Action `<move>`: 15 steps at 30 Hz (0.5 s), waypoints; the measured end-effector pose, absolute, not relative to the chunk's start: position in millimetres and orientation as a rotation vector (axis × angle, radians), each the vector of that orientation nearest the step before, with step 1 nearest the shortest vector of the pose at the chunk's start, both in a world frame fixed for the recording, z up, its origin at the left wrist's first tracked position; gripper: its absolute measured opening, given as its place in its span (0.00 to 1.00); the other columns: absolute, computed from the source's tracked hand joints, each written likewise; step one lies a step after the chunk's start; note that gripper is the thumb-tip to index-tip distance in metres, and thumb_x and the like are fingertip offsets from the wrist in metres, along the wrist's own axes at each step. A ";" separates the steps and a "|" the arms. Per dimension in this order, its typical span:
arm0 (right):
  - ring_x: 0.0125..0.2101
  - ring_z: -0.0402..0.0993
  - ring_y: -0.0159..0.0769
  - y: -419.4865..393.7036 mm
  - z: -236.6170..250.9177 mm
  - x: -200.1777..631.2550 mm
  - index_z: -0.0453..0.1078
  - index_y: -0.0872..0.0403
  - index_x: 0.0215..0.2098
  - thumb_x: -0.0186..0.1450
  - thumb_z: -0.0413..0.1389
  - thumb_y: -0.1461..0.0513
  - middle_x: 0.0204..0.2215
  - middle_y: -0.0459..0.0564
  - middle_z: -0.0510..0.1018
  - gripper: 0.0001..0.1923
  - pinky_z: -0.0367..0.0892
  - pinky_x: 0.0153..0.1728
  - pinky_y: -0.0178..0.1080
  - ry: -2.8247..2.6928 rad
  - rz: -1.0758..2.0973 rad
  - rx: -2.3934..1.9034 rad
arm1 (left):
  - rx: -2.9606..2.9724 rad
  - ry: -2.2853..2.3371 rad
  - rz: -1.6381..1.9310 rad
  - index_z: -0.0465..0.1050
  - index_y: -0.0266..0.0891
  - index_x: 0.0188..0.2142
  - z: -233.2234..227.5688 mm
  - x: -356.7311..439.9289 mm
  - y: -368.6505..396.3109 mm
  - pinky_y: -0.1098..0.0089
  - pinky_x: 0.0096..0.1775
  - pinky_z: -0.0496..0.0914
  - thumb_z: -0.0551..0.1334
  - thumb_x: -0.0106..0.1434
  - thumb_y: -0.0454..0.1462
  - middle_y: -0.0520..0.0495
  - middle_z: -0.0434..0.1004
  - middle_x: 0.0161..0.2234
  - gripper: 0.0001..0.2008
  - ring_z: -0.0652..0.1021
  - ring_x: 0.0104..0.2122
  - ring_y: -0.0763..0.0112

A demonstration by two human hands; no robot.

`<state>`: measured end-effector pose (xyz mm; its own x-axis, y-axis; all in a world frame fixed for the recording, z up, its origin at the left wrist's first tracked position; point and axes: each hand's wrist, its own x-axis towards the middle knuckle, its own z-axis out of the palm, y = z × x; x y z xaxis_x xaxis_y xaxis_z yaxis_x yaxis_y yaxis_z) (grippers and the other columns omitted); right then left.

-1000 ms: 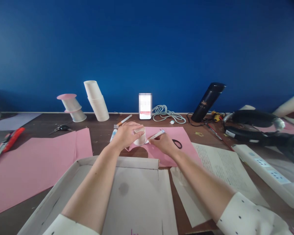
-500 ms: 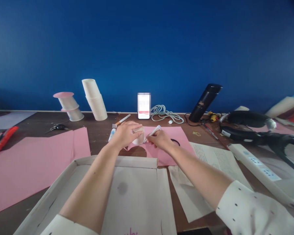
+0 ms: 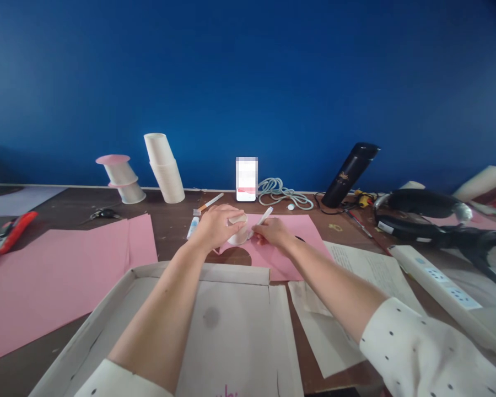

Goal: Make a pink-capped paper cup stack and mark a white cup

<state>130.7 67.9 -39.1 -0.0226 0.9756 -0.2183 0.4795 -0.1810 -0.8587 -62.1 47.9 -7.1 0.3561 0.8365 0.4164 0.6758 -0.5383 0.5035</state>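
Observation:
My left hand [image 3: 219, 225] is closed round a white paper cup [image 3: 238, 234], which stands on a sheet of pink paper [image 3: 293, 231]. Part of the cup is hidden by the fingers. In my right hand [image 3: 275, 232] is a white pen [image 3: 265, 215], its lower end close beside the cup's edge on the paper. The near left part of this sheet has a round piece cut out of it. Just left of my left hand lies a small tube with a white and blue label [image 3: 193, 227].
An open cardboard box lid [image 3: 240, 331] lies under my forearms. Stacked paper cups [image 3: 167, 171], a phone [image 3: 247, 179], coiled cable [image 3: 285, 194] and a black flask [image 3: 351, 173] line the wall. More pink paper [image 3: 66, 270] and a red cutter [image 3: 19, 232] are left; a power strip [image 3: 442, 289] is right.
The whole view has shifted slightly, so things appear a little further right. The pen in my right hand stands slightly more upright beside the cup. My left hand keeps its hold.

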 end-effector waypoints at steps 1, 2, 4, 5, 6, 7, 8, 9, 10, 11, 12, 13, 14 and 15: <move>0.16 0.71 0.30 68.9 -38.7 131.2 0.66 0.56 0.19 0.54 0.57 0.61 0.17 0.46 0.74 0.09 0.66 0.21 0.31 -1.527 1.147 -1.706 | 2.376 1.355 0.949 0.75 0.44 0.46 -6.9 -62.0 47.8 0.61 0.52 0.65 0.58 0.61 0.44 0.49 0.75 0.48 0.16 0.73 0.48 0.63; 0.16 0.71 0.30 69.8 -38.3 131.6 0.66 0.56 0.18 0.55 0.56 0.61 0.17 0.46 0.74 0.09 0.66 0.22 0.31 -1.528 1.146 -1.710 | 2.376 1.356 0.946 0.75 0.44 0.46 -6.7 -62.0 47.7 0.61 0.52 0.65 0.58 0.61 0.44 0.49 0.75 0.48 0.16 0.73 0.48 0.63; 0.16 0.71 0.30 71.6 -38.1 131.8 0.66 0.55 0.18 0.55 0.56 0.61 0.16 0.46 0.73 0.09 0.65 0.22 0.31 -1.533 1.146 -1.712 | 2.374 1.360 0.940 0.75 0.44 0.46 -6.1 -61.7 47.4 0.61 0.52 0.65 0.58 0.61 0.44 0.49 0.75 0.48 0.16 0.73 0.49 0.63; 0.16 0.71 0.30 72.4 -38.3 131.6 0.66 0.55 0.19 0.55 0.56 0.61 0.16 0.45 0.73 0.09 0.65 0.22 0.31 -1.537 1.147 -1.710 | 2.371 1.363 0.941 0.75 0.44 0.46 -5.8 -61.6 47.3 0.60 0.52 0.65 0.58 0.61 0.44 0.49 0.75 0.48 0.16 0.73 0.49 0.63; 0.16 0.71 0.30 73.2 -38.6 131.2 0.65 0.55 0.18 0.55 0.56 0.61 0.15 0.45 0.73 0.09 0.65 0.22 0.31 -1.541 1.146 -1.707 | 2.368 1.363 0.941 0.75 0.44 0.46 -5.5 -61.5 47.1 0.61 0.52 0.65 0.58 0.61 0.44 0.49 0.75 0.48 0.16 0.73 0.49 0.63; 0.16 0.71 0.30 74.1 -38.9 130.6 0.65 0.55 0.18 0.55 0.56 0.61 0.15 0.45 0.73 0.09 0.65 0.22 0.31 -1.545 1.146 -1.703 | 2.367 1.360 0.942 0.75 0.44 0.46 -5.2 -61.4 46.9 0.61 0.52 0.65 0.58 0.61 0.44 0.49 0.75 0.48 0.16 0.73 0.49 0.63; 0.16 0.70 0.30 75.0 -39.2 129.9 0.65 0.55 0.18 0.55 0.56 0.61 0.15 0.45 0.73 0.09 0.64 0.22 0.31 -1.549 1.146 -1.699 | 2.366 1.357 0.942 0.75 0.44 0.46 -5.0 -61.3 46.8 0.61 0.52 0.66 0.58 0.61 0.44 0.49 0.75 0.48 0.16 0.73 0.49 0.63; 0.16 0.70 0.29 76.0 -39.5 129.2 0.65 0.55 0.18 0.55 0.56 0.61 0.15 0.44 0.73 0.09 0.64 0.21 0.30 -1.551 1.146 -1.696 | 2.366 1.356 0.939 0.75 0.44 0.46 -4.9 -61.3 46.7 0.61 0.52 0.66 0.58 0.61 0.44 0.49 0.75 0.48 0.16 0.73 0.49 0.63; 0.16 0.70 0.29 77.2 -39.7 128.5 0.65 0.55 0.19 0.55 0.55 0.61 0.15 0.44 0.73 0.09 0.64 0.21 0.30 -1.551 1.146 -1.696 | 2.365 1.358 0.936 0.75 0.44 0.46 -4.8 -61.3 46.6 0.61 0.52 0.66 0.58 0.61 0.44 0.49 0.75 0.48 0.16 0.73 0.48 0.63; 0.16 0.70 0.29 78.4 -39.7 127.9 0.65 0.55 0.19 0.55 0.55 0.61 0.16 0.45 0.74 0.09 0.64 0.21 0.30 -1.549 1.144 -1.700 | 2.365 1.361 0.930 0.75 0.45 0.46 -4.9 -61.3 46.6 0.61 0.52 0.66 0.58 0.61 0.44 0.49 0.75 0.48 0.16 0.73 0.48 0.63; 0.16 0.70 0.29 79.8 -39.5 127.4 0.65 0.55 0.19 0.55 0.55 0.61 0.16 0.45 0.74 0.09 0.64 0.21 0.30 -1.546 1.141 -1.708 | 2.365 1.366 0.928 0.75 0.45 0.46 -5.1 -61.4 46.7 0.60 0.52 0.66 0.58 0.61 0.45 0.49 0.75 0.48 0.16 0.73 0.48 0.62; 0.17 0.70 0.29 81.4 -39.1 127.2 0.65 0.54 0.19 0.55 0.55 0.61 0.16 0.45 0.74 0.09 0.64 0.21 0.30 -1.544 1.137 -1.719 | 2.363 1.373 0.929 0.75 0.45 0.46 -5.5 -61.5 46.8 0.60 0.52 0.66 0.58 0.61 0.45 0.49 0.75 0.49 0.16 0.73 0.49 0.62; 0.17 0.70 0.29 83.1 -38.4 127.2 0.64 0.54 0.19 0.55 0.55 0.60 0.15 0.45 0.73 0.09 0.63 0.21 0.30 -1.544 1.130 -1.730 | 2.362 1.378 0.932 0.75 0.45 0.46 -5.9 -61.5 47.0 0.60 0.52 0.66 0.58 0.61 0.45 0.49 0.75 0.49 0.16 0.73 0.49 0.62; 0.17 0.70 0.29 85.0 -37.7 127.4 0.64 0.54 0.19 0.55 0.55 0.60 0.15 0.45 0.73 0.10 0.63 0.21 0.30 -1.548 1.121 -1.739 | 2.360 1.380 0.936 0.74 0.46 0.47 -6.5 -61.6 47.3 0.60 0.52 0.66 0.58 0.61 0.45 0.49 0.75 0.49 0.17 0.72 0.49 0.62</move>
